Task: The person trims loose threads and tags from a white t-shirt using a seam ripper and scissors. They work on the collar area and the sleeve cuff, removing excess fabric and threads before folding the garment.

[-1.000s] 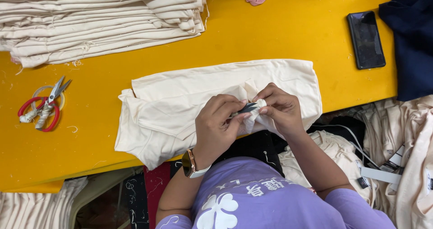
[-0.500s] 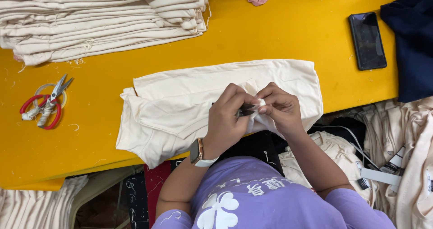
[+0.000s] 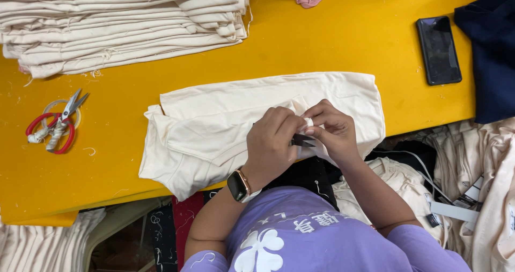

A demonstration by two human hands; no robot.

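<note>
Near edge of the yellow worktop [image 3: 322,41]: the left hand [image 3: 271,143] is clenched around a small dark metal thread snip [image 3: 301,140], blades pointing toward the right hand [image 3: 335,130]. The right hand pinches a fold of the cream folded fabric garment [image 3: 214,127] at its near right part, fingertips closed on the cloth beside the blades. In my judgement the trim goes best with the fold held taut and the blade tips kept on loose thread only, clear of the seam. A dark-faced wristwatch [image 3: 237,185] sits on the left wrist. Left edge: red-handled scissors [image 3: 56,124]. Right edge: a black flat phone [image 3: 439,49], face up. Far left corner: a stack of cream folded garments [image 3: 118,23]
</note>
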